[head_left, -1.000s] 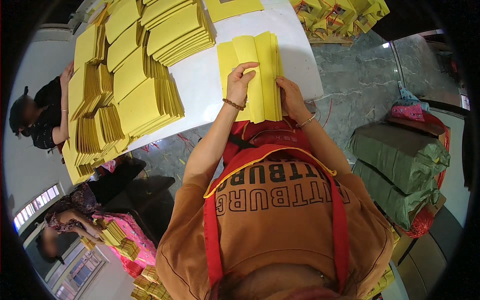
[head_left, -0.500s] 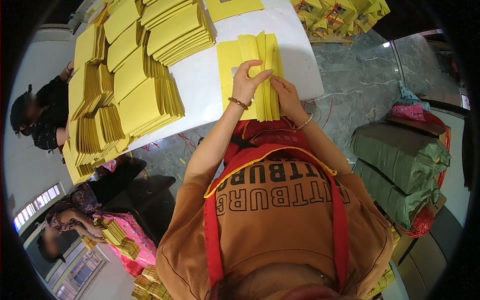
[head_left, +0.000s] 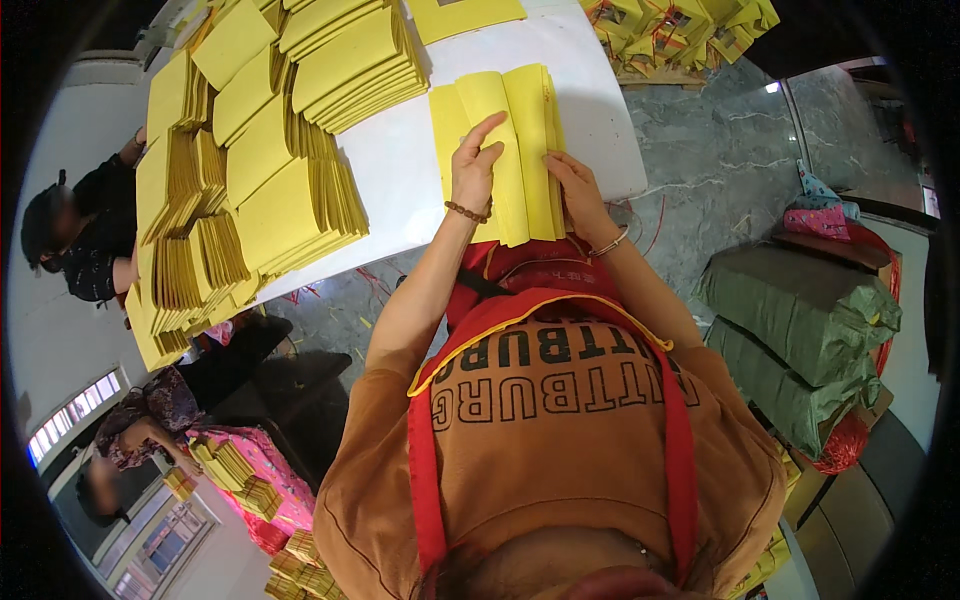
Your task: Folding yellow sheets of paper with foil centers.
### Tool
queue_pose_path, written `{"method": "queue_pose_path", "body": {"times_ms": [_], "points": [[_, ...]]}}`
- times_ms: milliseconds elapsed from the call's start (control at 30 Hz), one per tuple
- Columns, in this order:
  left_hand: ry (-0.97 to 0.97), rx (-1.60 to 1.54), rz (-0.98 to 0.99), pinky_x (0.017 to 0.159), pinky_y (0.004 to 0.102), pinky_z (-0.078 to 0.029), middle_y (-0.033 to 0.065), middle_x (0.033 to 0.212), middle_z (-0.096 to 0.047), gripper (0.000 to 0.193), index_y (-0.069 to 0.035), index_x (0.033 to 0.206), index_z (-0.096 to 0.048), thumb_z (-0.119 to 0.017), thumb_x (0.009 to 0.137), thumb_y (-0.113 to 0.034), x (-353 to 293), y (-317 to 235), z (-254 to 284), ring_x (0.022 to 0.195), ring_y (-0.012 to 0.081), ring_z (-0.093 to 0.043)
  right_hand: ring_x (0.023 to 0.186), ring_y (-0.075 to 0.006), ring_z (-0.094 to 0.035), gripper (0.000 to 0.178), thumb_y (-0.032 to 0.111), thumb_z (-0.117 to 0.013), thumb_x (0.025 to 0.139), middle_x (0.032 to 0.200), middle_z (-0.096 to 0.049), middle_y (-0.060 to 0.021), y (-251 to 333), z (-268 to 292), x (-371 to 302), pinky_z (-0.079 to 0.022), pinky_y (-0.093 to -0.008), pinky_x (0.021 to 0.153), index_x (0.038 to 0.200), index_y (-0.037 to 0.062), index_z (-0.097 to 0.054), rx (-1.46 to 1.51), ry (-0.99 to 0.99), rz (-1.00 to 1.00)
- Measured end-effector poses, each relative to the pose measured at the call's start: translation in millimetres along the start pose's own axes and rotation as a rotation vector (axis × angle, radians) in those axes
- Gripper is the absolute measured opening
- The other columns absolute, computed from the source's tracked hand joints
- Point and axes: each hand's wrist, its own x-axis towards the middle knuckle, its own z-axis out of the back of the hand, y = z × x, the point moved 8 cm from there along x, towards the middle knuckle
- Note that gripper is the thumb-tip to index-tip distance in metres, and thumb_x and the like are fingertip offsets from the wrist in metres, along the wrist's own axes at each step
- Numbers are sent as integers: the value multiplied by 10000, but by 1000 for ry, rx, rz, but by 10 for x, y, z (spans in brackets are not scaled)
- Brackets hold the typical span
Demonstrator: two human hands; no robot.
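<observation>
A stack of folded yellow paper sheets [head_left: 527, 115] lies in front of me at the near edge of the white table, its upper flaps parted along a lengthwise line. My left hand [head_left: 474, 172] rests on the left flap, index finger stretched forward and thumb apart from it. At the right edge of the sheets, my right hand [head_left: 577, 192] grips the paper between thumb and fingers; what lies under its fingertips is partly hidden.
Tall rows of folded yellow paper bundles [head_left: 285, 185] fill the left of the white table [head_left: 395, 190]. Green wrapped bales [head_left: 805, 310] stand at the right. More yellow pieces [head_left: 680, 35] are heaped beyond the table. Two people [head_left: 85, 235] are at the left.
My left hand has drawn left, away from the right hand, and its pinch has loosened. The upright middle folds now lie flatter and spread apart.
</observation>
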Motion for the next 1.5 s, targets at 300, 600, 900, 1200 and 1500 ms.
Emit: {"method": "queue_pose_path", "body": {"times_ms": [300, 600, 900, 1200, 1500], "points": [[4, -166, 116, 717, 233, -481, 85, 987, -598, 333, 10, 1120, -562, -436, 812, 23, -15, 115, 42, 810, 120, -575, 782, -100, -586, 193, 141, -529, 881, 915, -608, -40, -48, 39, 37, -487, -220, 692, 1015, 6, -562, 116, 54, 0], [-2, -173, 138, 669, 217, -474, 70, 913, -608, 314, 9, 1075, -587, -445, 796, 21, -12, 171, 40, 757, 101, -569, 691, -88, -567, 217, 160, -598, 844, 843, -607, -41, -13, -70, 10, -469, -207, 616, 968, -15, -570, 4, 53, 25], [-70, -22, 65, 654, 200, -437, 61, 889, -620, 227, 3, 1019, -615, -564, 835, -120, -13, 2, -43, 752, 84, -548, 709, -119, -545, 241, 199, -648, 803, 799, -573, -39, 57, -148, 36, -432, -223, 643, 883, -26, -614, -414, 7, 274], [-71, -32, 74, 571, 210, -403, 11, 768, -590, 168, 1, 900, -617, -619, 825, -150, 36, 110, -5, 646, 69, -499, 855, -126, -518, 261, 143, -487, 890, 956, -540, -68, 83, -166, -25, -421, -240, 751, 1104, 10, -556, -289, 108, 309], [-63, 25, 120, 521, 191, -337, -22, 731, -540, 105, -22, 868, -582, -589, 845, -124, 7, 169, 48, 601, 37, -428, 808, -87, -528, 393, 42, -502, 864, 920, -572, -56, 171, -22, -23, -436, -211, 703, 1249, 37, -422, -344, 19, 305]]}}
